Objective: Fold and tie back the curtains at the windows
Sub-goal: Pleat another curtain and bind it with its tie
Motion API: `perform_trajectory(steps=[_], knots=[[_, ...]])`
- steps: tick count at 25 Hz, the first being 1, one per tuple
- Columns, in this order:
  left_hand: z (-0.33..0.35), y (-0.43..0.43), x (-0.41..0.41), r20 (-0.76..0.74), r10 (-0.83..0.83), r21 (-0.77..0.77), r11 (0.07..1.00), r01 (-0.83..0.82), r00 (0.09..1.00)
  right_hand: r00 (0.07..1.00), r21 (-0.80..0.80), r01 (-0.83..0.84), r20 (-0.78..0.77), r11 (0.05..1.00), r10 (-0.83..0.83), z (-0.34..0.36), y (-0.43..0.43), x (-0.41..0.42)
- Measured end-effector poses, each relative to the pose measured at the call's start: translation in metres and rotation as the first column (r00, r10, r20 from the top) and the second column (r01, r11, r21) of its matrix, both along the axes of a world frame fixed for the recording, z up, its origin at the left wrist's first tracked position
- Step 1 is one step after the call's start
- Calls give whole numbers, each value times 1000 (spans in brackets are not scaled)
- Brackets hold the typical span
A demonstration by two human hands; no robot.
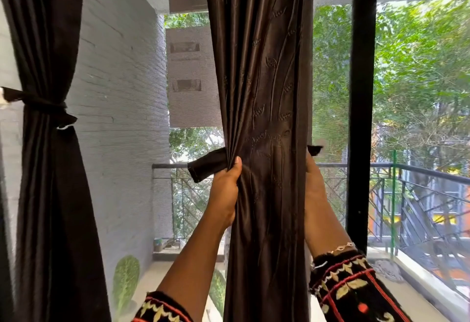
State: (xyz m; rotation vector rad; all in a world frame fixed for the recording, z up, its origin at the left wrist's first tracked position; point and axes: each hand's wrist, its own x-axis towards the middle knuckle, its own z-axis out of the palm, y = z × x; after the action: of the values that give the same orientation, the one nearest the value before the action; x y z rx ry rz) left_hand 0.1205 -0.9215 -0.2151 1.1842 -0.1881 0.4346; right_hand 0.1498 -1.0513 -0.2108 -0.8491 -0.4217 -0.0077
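Balcony floor (152, 277), pale and smooth, seen through window mesh. Far end: low raised ledge (178, 251) against the grey brick wall; small round container (158, 244) stands on its left end, with dark bits of debris just beside it, too small to identify. Right side: crumpled grey heap (387, 271), rag-like, lies on the floor near a pale curb (429, 281). Metal railing (419, 173) rises along that curb. Hanging curtain (264, 93) hides the floor's middle strip.
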Motion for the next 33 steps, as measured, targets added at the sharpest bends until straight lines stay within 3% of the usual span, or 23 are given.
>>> perform_trajectory(steps=[3, 5, 7, 11, 16, 20, 26, 29, 33], knots=[[-1, -1, 4, -1, -11, 16, 1000, 11, 1000, 999, 81, 0, -38, 997, 3, 3, -6, 7], [-1, -4, 6, 7, 3, 17, 1000, -4, 1000, 987, 70, 151, -59, 986, -147, 5, -5, 4], [0, -7, 7, 32, 73, 14, 997, -73, 997, 965, 155, 247, -125, 956, -229, -1, -4, 19], [0, -11, 11, 126, 254, 66, 962, -264, 959, 958, 234, 265, -171, 936, -229, 1, -14, -1], [-4, -19, 18, 218, 340, 58, 931, -360, 915, 936, 304, 350, -151, 886, -318, 9, -13, -35], [-9, -25, 21, 287, 422, 49, 890, -453, 860, 930, 339, 343, 6, 876, -367, 8, 5, -68], [-25, -25, 17, 576, 443, 78, 807, -585, 687, 894, 292, 379, 132, 878, -429, 2, 23, -69], [-30, -20, 15, 713, 359, 133, 775, -618, 603, 892, 226, 391, 148, 892, -428, 0, 25, -61], [-30, -16, 11, 827, 289, 241, 592, -769, 482, 905, 112, 356, 205, 928, -372, -1, 28, -59]])
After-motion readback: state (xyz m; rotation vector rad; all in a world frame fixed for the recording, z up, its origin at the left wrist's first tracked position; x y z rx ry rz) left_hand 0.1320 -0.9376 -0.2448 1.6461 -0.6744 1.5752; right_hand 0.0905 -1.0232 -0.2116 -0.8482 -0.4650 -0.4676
